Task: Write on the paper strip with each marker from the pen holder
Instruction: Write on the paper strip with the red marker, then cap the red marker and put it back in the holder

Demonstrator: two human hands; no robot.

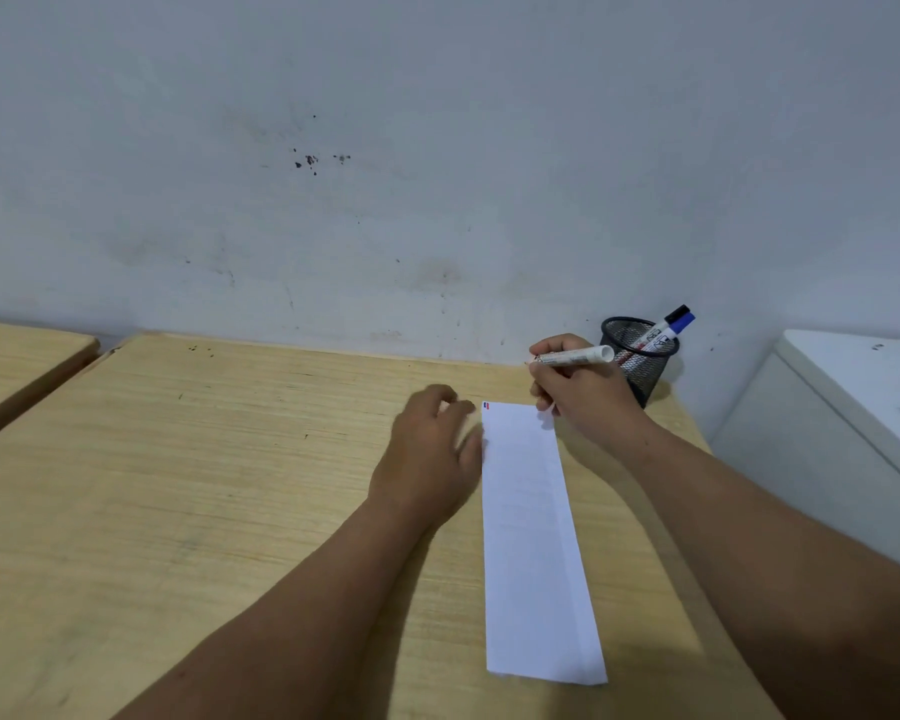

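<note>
A long white paper strip (533,543) lay flat on the pale wooden table (204,485), its near end toward the person and its far end pointing to about 12 o'clock. At the strip's far left corner sat small blue and red marks (486,405). The left hand (430,454) rested palm down on the table at the strip's 9 o'clock side, fingers loosely spread, thumb touching the paper's left edge and holding nothing. Just beyond the strip's far right corner, the right hand (583,387) was closed around a white-barrelled marker (572,356), held nearly level with its tip pointing toward 9 o'clock and lifted off the paper. Its cap could not be made out. Behind that hand, at about 1 o'clock, a black wire-mesh pen holder (640,356) stood near the grey-white wall (385,148), holding two more markers with black and blue caps (679,318) leaning right.
</note>
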